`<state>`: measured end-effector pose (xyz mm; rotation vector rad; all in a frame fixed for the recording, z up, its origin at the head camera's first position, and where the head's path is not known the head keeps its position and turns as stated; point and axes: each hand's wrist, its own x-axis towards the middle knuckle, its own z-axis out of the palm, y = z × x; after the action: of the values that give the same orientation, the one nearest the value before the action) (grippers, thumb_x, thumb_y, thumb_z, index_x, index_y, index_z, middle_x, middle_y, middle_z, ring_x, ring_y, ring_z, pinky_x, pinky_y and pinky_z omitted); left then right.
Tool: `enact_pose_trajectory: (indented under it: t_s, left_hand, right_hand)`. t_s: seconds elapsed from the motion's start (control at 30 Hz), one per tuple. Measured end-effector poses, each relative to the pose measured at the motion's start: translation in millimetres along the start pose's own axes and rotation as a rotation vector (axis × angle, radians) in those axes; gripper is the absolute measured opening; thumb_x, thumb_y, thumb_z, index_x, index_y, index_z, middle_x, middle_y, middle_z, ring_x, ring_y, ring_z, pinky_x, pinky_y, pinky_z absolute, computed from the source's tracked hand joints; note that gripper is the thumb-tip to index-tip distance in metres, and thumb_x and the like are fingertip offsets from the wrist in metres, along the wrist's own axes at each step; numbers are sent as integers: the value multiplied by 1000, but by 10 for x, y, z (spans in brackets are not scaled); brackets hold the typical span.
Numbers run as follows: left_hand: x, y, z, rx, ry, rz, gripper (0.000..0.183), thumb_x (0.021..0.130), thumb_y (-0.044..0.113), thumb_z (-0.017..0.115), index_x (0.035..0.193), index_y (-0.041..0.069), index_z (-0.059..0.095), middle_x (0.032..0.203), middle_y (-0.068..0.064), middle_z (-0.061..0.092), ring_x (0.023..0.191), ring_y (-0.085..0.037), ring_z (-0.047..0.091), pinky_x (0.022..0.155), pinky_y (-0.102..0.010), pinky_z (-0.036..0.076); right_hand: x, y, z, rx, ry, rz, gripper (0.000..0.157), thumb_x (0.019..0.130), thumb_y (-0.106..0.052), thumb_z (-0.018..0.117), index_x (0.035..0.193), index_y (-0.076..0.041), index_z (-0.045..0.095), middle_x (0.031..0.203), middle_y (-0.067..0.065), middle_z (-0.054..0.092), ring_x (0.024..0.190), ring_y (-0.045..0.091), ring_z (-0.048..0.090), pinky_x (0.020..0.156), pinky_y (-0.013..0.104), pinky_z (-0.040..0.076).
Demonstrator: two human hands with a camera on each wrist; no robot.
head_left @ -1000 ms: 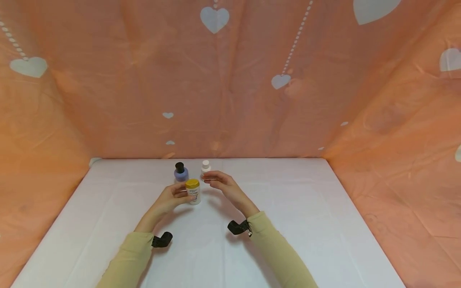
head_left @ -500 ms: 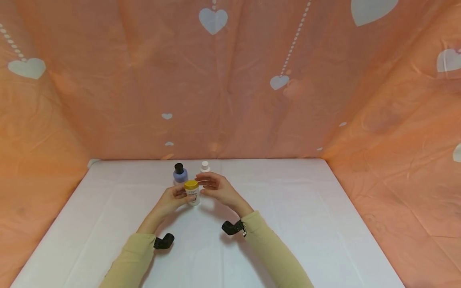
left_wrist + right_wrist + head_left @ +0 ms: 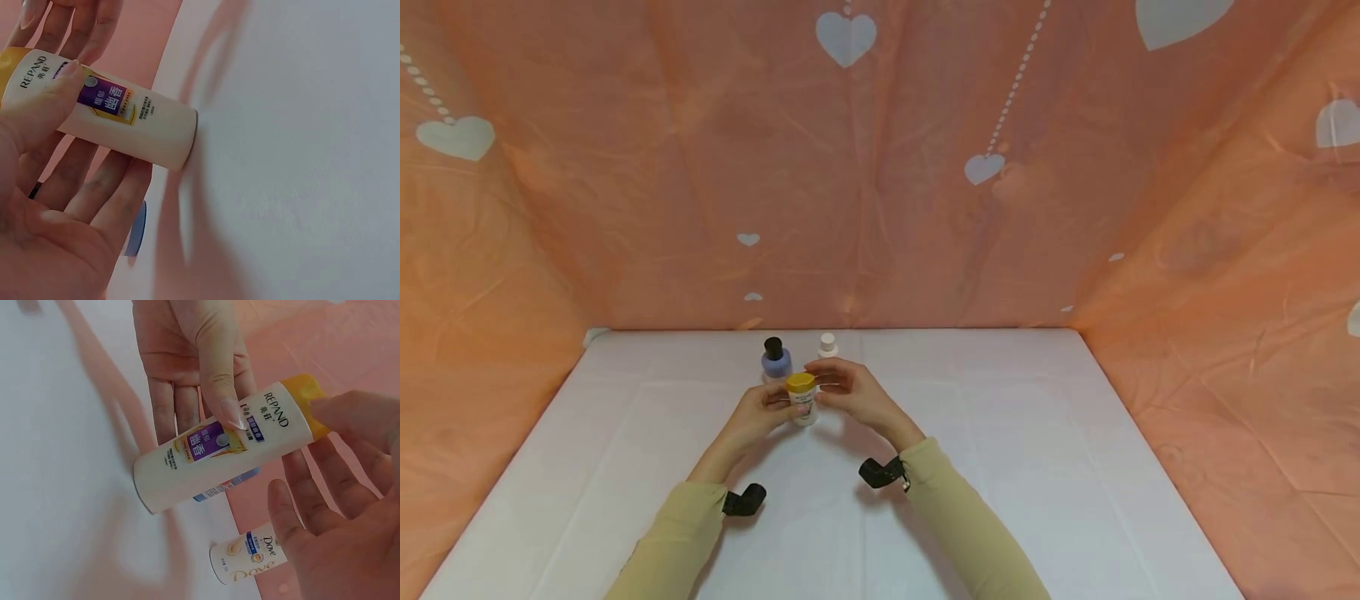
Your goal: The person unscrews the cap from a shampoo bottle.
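My left hand (image 3: 752,419) grips an upright white bottle (image 3: 804,398) lettered REPAND, its thumb across the front label and its fingers behind. The bottle has a yellow cap (image 3: 801,382), and its base is close to the white tabletop. From the right side, my right hand (image 3: 861,400) reaches up to the cap with loosely bent fingers. In the right wrist view, the right thumb (image 3: 350,406) overlaps the cap's edge, while the other fingers spread behind the bottle's upper end.
Behind the held bottle, a purple-blue bottle (image 3: 777,364) with a black cap stands to the left. A small white Dove bottle (image 3: 247,555) stands to the right, partly hidden by my right hand in the head view. An orange curtain (image 3: 880,208) surrounds the table (image 3: 1037,467).
My right hand has moved left and slightly down, from in front of the small white bottle to the yellow cap. My left hand stays round its bottle.
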<state>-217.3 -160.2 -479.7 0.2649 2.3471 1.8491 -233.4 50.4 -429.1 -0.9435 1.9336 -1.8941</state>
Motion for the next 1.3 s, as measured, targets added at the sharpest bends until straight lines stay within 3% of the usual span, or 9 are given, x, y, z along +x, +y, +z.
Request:
enact_pose_trajectory:
  t_s: [0.23, 0.43, 0.67, 0.93, 1.3]
  left_hand:
    - [57, 43, 44, 21, -16, 64, 41, 84, 12, 75, 118, -7, 62, 114, -22, 64, 105, -33, 62, 88, -39, 52]
    - [65, 85, 114, 30, -29, 60, 38, 84, 12, 75, 116, -6, 64, 111, -18, 66, 101, -28, 63, 84, -33, 52]
    - [12, 206, 196, 31, -53, 102, 34, 86, 9, 72, 115, -7, 65, 110, -19, 66, 100, -31, 62, 82, -35, 53]
    - [38, 260, 317, 38, -79, 77, 39, 87, 15, 73, 120, -3, 63, 112, -16, 66, 103, -31, 62, 82, -36, 53]
    - [77, 281, 455, -21, -94, 44, 42, 83, 16, 76, 120, -1, 63, 111, -14, 66, 102, -27, 61, 80, -34, 54]
  right_hand:
    - [-26, -10, -70, -27, 38, 26, 40, 87, 11, 61, 127, 13, 51, 126, 25, 55, 112, 38, 55, 91, 31, 50]
    - [-82, -65, -105, -58, 39, 3, 38, 86, 13, 62, 123, 14, 53, 122, 26, 56, 111, 40, 53, 93, 37, 49]
    - [-161, -127, -135, -102, 47, -21, 38, 86, 12, 62, 123, 13, 54, 124, 26, 55, 110, 40, 52, 94, 42, 48]
    - [-261, -225, -236, -174, 100, 6, 30, 85, 6, 67, 114, 7, 58, 113, 18, 59, 102, 33, 56, 87, 33, 52]
    - [-382, -287, -375, -180, 147, 30, 28, 82, 4, 72, 108, 5, 61, 105, 15, 62, 96, 35, 58, 83, 35, 53]
